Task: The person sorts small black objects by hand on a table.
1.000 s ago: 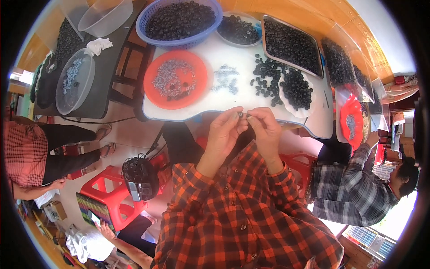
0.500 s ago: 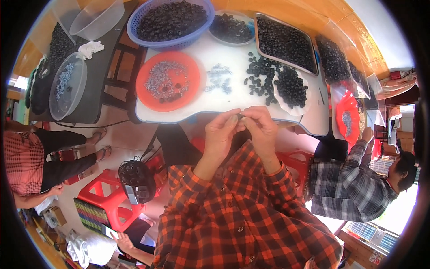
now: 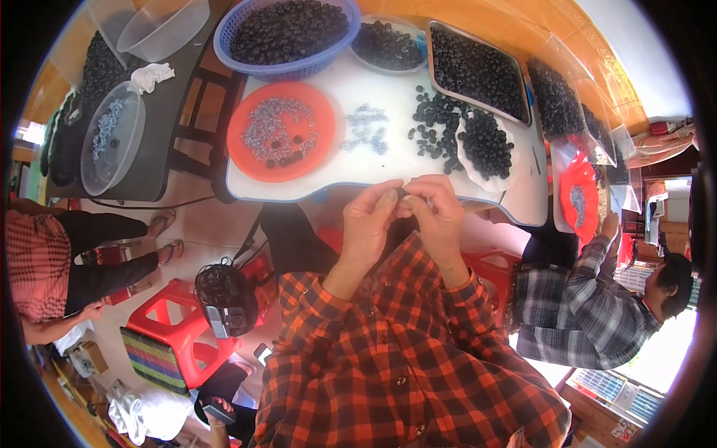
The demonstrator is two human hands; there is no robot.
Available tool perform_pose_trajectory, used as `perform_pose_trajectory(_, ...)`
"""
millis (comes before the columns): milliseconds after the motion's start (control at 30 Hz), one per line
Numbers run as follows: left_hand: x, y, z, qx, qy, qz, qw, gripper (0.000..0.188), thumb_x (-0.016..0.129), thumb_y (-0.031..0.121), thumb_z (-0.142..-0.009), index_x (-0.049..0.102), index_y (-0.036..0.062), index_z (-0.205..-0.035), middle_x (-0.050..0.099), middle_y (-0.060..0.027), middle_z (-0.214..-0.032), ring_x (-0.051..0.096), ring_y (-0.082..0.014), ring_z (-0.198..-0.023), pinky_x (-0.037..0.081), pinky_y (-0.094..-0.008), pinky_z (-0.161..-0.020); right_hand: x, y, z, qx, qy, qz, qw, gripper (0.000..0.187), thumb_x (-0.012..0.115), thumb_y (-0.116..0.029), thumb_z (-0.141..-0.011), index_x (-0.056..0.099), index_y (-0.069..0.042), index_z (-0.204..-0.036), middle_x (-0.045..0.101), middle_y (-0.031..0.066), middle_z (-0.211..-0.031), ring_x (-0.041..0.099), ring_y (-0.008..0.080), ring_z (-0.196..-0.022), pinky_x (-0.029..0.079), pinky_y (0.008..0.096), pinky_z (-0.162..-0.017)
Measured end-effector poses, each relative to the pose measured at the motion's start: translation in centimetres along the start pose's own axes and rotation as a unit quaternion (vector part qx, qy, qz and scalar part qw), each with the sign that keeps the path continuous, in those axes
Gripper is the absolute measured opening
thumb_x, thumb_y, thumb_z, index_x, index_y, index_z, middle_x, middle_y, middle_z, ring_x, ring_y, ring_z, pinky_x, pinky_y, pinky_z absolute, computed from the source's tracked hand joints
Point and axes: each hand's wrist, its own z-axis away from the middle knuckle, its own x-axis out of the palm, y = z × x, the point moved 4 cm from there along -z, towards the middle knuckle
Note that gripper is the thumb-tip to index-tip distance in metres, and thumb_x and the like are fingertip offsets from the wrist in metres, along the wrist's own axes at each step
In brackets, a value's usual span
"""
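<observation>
Both hands meet in front of the white table's near edge, fingertips almost touching. My left hand (image 3: 367, 224) and my right hand (image 3: 439, 216) are closed in a pinch around one small dark round part (image 3: 402, 194). Most of that part is hidden by the fingers. Just beyond, an orange-red plate (image 3: 243, 166) bears small pale translucent pieces and a few black ones. To its right lies a loose patch of pale pieces (image 3: 366, 128). Loose black ring-shaped parts (image 3: 435, 134) are spread on the right, beside a white dish (image 3: 467, 166) heaped with more.
Along the far side stand a blue basket (image 3: 224, 49), a clear bowl (image 3: 358, 63) and a metal tray (image 3: 435, 84), all with black parts. A red stool (image 3: 160, 306) is at lower left. A person in grey plaid (image 3: 582, 306) sits at right; others are at left.
My hands stay in nearly the same place, still pinching the dark part. At the lower left, another person's hand has moved down and holds a dark phone-like object.
</observation>
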Motion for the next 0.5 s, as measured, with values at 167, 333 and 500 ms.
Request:
perform_pose_trajectory(167, -0.02, -0.34, 0.16, 0.002, 0.014, 0.007, 1.0, 0.021, 0.056, 0.009, -0.098, 0.062, -0.0024, -0.114, 0.066, -0.0075, -0.098, 0.064, -0.0142, -0.083, 0.055, -0.0281, -0.076, 0.11, -0.14, 0.21, -0.009, -0.009, 0.019, 1.0, 0.013, 0.064, 0.008, -0.084, 0.063, 0.002, -0.096, 0.057, 0.0072, -0.1, 0.062, 0.0117, -0.079, 0.054, 0.0229, -0.067)
perform_pose_trajectory(333, -0.13, -0.38, 0.08, 0.003, 0.002, -0.002, 1.0, 0.019, 0.056, 0.006, -0.097, 0.064, -0.003, -0.112, 0.066, -0.007, -0.095, 0.061, -0.0121, -0.08, 0.053, -0.0258, -0.073, -0.21, 0.26, 0.27, -0.029, -0.018, 0.043, 0.998, 0.014, 0.064, 0.008, -0.085, 0.063, 0.002, -0.096, 0.056, 0.0074, -0.098, 0.062, 0.0116, -0.078, 0.054, 0.0231, -0.065)
perform_pose_trajectory(500, 0.16, -0.05, 0.42, 0.005, 0.025, -0.039, 0.999, 0.019, 0.057, 0.004, -0.096, 0.065, -0.0037, -0.111, 0.066, -0.0072, -0.096, 0.06, -0.0107, -0.079, 0.052, -0.0246, -0.073, 0.07, 0.2, 0.43, 0.024, -0.024, -0.032, 0.999, 0.014, 0.065, 0.008, -0.084, 0.063, 0.002, -0.097, 0.057, 0.0074, -0.098, 0.062, 0.0131, -0.079, 0.054, 0.0237, -0.065)
